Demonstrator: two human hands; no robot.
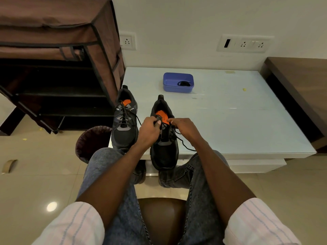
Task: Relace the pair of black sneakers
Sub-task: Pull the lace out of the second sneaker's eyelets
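Two black sneakers with orange insoles stand on the near left part of a low white table [230, 121], toes toward me. The left sneaker [125, 121] is laced, its lace ends loose. The right sneaker [164, 149] juts over the table's front edge. My left hand [149, 132] pinches the black lace at the sneaker's tongue near the top eyelets. My right hand [184, 128] grips the lace on the shoe's right side. The lace's loose end [187, 146] trails over the table by my right wrist.
A blue plastic box [178, 82] holding a coiled black lace sits farther back on the table. A brown fabric shoe rack [58, 64] stands at the left, a dark bin [92, 142] beside the table. A wooden cabinet [300, 82] borders the right. I sit on a brown stool [162, 218].
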